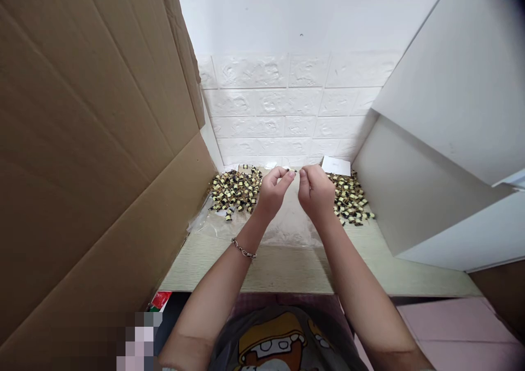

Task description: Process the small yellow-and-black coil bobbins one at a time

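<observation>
Above the middle of the table, my left hand (272, 192) pinches a small dark part (291, 170) between thumb and fingertips. Most of that part is covered by the fingers. Close on its right, my right hand (318, 192) is closed, thumb against the curled fingers; whatever it grips is too small to make out. A pile of small black-and-yellow wound components (232, 192) lies beside my left hand. Another pile of similar components (351, 200) lies to the right of my right hand, partly behind it.
Clear plastic sheeting (287, 233) covers part of the pale wooden table (287, 270). A white card (336, 165) stands behind the right pile. Brown cardboard (164, 207) walls the left side, white panels (422, 190) the right, and a white brick-pattern wall (270, 102) the back.
</observation>
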`<control>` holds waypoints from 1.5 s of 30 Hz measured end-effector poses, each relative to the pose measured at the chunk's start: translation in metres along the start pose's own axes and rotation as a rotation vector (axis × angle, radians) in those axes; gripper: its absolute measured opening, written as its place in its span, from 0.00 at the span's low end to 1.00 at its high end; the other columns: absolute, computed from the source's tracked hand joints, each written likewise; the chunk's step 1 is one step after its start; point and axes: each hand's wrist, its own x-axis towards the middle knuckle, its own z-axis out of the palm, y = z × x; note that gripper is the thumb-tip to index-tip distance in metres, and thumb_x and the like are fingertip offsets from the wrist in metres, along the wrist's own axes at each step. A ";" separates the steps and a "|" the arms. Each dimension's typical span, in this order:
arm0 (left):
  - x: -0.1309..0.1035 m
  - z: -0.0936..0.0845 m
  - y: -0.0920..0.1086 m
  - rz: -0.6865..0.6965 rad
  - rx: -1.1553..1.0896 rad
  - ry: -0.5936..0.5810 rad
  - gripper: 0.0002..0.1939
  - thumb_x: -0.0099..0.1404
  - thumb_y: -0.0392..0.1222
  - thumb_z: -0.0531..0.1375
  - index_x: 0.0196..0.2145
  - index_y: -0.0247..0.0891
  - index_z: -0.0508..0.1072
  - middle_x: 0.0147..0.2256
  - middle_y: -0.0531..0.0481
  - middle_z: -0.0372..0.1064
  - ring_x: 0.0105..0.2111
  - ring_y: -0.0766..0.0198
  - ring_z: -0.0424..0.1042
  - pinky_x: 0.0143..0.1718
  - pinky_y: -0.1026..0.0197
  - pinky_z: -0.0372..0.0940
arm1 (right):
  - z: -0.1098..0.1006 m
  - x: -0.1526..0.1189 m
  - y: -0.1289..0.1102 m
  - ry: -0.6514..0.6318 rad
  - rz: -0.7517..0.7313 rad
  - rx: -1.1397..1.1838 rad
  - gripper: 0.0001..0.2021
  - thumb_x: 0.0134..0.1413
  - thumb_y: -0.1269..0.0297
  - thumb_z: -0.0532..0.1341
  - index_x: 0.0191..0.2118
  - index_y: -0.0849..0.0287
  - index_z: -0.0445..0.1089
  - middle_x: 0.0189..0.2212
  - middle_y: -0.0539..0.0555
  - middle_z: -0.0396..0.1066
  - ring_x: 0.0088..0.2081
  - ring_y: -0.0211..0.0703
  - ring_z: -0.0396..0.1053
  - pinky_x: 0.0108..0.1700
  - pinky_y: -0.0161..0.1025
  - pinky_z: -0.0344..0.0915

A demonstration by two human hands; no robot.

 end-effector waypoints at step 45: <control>0.018 -0.012 -0.028 -0.222 0.031 0.081 0.11 0.52 0.45 0.55 0.20 0.33 0.65 0.21 0.53 0.61 0.24 0.70 0.60 0.30 0.65 0.55 | 0.008 -0.001 0.009 -0.394 0.090 -0.011 0.13 0.57 0.59 0.44 0.29 0.55 0.60 0.20 0.49 0.62 0.23 0.38 0.59 0.24 0.33 0.43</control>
